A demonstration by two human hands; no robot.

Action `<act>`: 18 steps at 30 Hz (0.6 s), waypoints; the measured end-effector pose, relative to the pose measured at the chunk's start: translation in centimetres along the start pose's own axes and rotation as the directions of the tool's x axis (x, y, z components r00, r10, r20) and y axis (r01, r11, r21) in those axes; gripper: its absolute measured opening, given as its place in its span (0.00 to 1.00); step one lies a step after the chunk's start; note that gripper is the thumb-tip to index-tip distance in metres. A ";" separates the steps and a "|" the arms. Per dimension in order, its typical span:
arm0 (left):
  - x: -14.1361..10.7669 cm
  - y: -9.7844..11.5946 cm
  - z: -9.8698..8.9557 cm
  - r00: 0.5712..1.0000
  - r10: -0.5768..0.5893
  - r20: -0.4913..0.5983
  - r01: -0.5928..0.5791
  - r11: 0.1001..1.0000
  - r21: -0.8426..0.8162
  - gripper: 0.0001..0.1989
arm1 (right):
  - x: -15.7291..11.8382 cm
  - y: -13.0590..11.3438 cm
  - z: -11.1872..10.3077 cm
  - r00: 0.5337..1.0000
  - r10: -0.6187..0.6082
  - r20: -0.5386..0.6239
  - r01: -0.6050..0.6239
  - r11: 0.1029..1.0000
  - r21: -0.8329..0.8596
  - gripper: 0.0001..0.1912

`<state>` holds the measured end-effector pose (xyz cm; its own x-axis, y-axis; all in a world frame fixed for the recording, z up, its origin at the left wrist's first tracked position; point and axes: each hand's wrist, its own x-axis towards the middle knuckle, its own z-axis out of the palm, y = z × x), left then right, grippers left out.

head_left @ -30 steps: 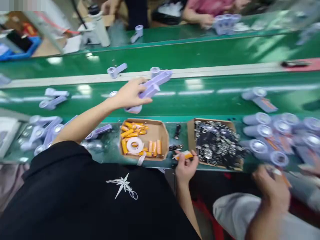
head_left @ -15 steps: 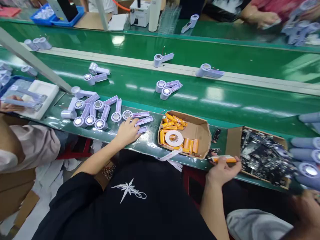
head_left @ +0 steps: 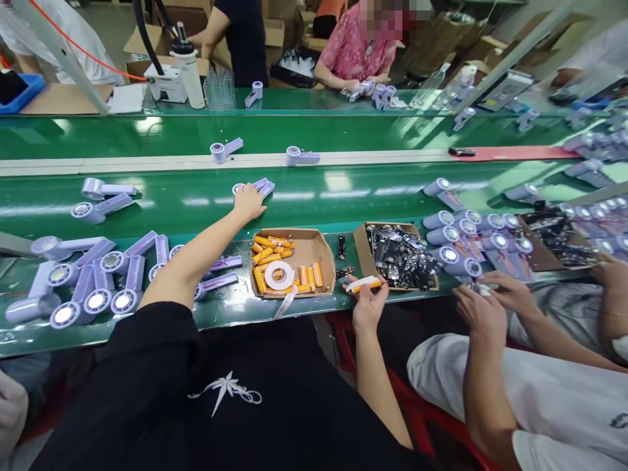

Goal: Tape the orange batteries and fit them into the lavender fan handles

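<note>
My left hand [head_left: 250, 203] reaches over the green belt and rests on purple fan housings [head_left: 265, 188], its fingers spread on top of them. My right hand [head_left: 369, 305] pinches an orange battery [head_left: 366, 285] with a white strip along it, just above the bench edge. Between my arms sits a cardboard box [head_left: 328, 260] of orange batteries [head_left: 265, 255], with a white tape roll [head_left: 279, 275] on top and its loose end hanging over the box's front. More purple housings [head_left: 97, 300] lie on the bench at the left, some behind my left forearm.
A box [head_left: 362, 252] of black circuit boards [head_left: 397, 255] stands right of the batteries. Beyond it, many purple housings [head_left: 446, 235] crowd the bench near a co-worker's hands [head_left: 483, 304]. Other housings [head_left: 293, 156] lie on the pale rail. People stand across the line.
My left hand has left the housings on the bench and reached forward to those on the belt. The view has turned right; my right hand still holds the battery.
</note>
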<state>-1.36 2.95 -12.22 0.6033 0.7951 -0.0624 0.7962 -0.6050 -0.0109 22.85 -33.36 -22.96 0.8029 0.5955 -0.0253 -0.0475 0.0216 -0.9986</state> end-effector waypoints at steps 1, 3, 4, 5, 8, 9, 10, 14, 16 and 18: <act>0.6 0.0 0.4 0.999 0.035 0.022 -0.035 0.999 0.008 0.24 | -0.2 -0.2 -0.5 1.000 0.011 0.010 -0.011 1.000 0.016 0.46; 0.7 0.0 0.9 0.993 0.101 0.053 -0.101 0.995 0.005 0.21 | -0.4 -1.0 -1.5 0.999 0.030 0.035 -0.031 0.999 0.034 0.41; 0.5 0.0 1.1 0.989 0.125 0.077 -0.125 0.992 -0.002 0.20 | -0.2 -1.6 -1.8 0.998 0.030 0.053 -0.032 0.999 0.037 0.39; 0.3 0.0 1.1 0.983 0.148 0.106 -0.148 0.989 -0.010 0.18 | 0.2 -2.3 -1.8 0.997 0.020 0.075 -0.022 0.999 0.037 0.37; 0.2 -0.3 0.9 0.964 0.195 0.183 -0.190 0.981 -0.047 0.15 | 2.5 -5.4 0.5 0.983 -0.088 0.163 0.081 0.996 0.045 0.32; 0.5 -0.4 0.7 0.957 0.206 0.205 -0.197 0.978 -0.064 0.14 | 3.5 -6.6 2.2 0.968 -0.139 0.207 0.132 0.990 0.047 0.31; 1.0 -0.7 0.5 0.950 0.216 0.227 -0.202 0.976 -0.083 0.14 | 4.6 -7.6 4.3 0.946 -0.195 0.260 0.190 0.981 0.045 0.30; 3.1 -1.3 0.1 0.942 0.236 0.239 -0.203 0.967 -0.156 0.14 | 8.9 -9.7 14.2 0.751 -0.218 0.623 0.358 0.927 -0.107 0.26; 3.8 -1.4 0.4 0.953 0.229 0.199 -0.194 0.964 -0.182 0.15 | 10.7 -9.4 18.4 0.649 -0.137 0.748 0.454 0.859 -0.237 0.26; 4.0 -1.4 0.9 0.962 0.220 0.163 -0.184 0.961 -0.206 0.16 | 11.9 -8.8 21.5 0.595 -0.069 0.801 0.561 0.749 -0.352 0.25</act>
<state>-0.08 6.95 -13.31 0.7475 0.6248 -0.2254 0.6634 -0.7191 0.2068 20.01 -9.21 -13.52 0.0050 0.9959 0.0904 0.6243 0.0675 -0.7782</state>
